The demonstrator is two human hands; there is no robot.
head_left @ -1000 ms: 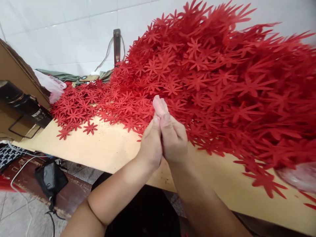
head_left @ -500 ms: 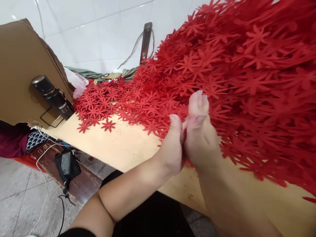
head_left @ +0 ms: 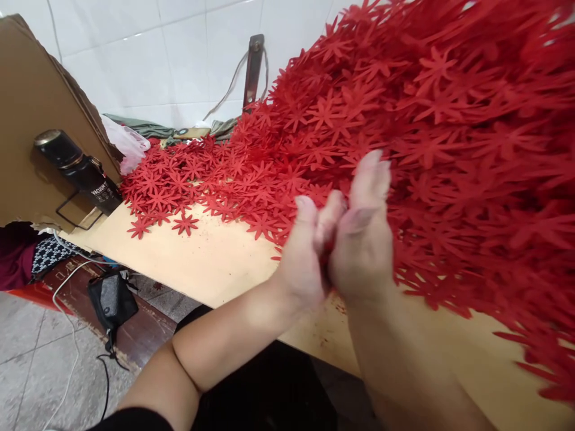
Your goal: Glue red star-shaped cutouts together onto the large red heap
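Observation:
Many red flower-shaped cutouts (head_left: 323, 114), thin and with several petals each, lie in a large heap on a pale wooden board (head_left: 215, 257). Over the heap's near edge, my left hand (head_left: 308, 251) and my right hand (head_left: 363, 245) are held palm to palm. The fingers of my right hand are stretched out and point away from me. On my left hand the thumb stands up, and some fingers show behind it. A little red shows in the gap between the palms, but I cannot tell whether any cutout is held there.
At the left, a black vacuum flask (head_left: 78, 170) leans against a cardboard sheet (head_left: 45, 108). A clear plastic bag (head_left: 126, 140) lies beside it. Below the board a black pouch (head_left: 112, 299) rests on a brown bench (head_left: 148, 329). A tiled wall (head_left: 188, 54) stands behind.
My hands have shifted against each other, and more of the left fingers shows between them. The view has turned slightly, so the surroundings sit further left.

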